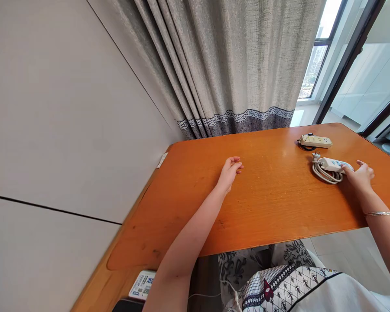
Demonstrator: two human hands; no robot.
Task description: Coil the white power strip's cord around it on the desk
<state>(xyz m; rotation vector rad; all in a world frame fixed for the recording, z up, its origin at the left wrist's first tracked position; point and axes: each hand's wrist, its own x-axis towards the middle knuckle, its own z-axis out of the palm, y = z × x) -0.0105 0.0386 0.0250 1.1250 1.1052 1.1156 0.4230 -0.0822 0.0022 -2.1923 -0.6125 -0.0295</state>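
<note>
Broadly, a pale wall [52,130] fills the space left of the left hand [230,170], and a grey curtain [234,65] with a dark patterned hem hangs beyond both hands, past the far edge of the orange wooden table [263,208]. A bright window [318,56] lies beyond the right hand [360,175].

The left hand rests on the table with its fingers loosely curled inward, holding nothing. Between the two hands the wood is bare, and nothing stands in the way there. The near table edge runs just under both forearms, and the right edge passes close beside the right hand.

The right hand lies flat with its fingers spread. Its fingertips touch the near end of a white power strip [334,164] and are not closed around it. The strip has a rounded body with blue marks on top. Its white cord [325,174] is wound in a neat coil under and beside it, with the plug at the far end. Just beyond it, apart from the hand, sits a beige power strip [315,141] on a black cord. A thin silver bracelet [378,213] circles the right wrist.
</note>
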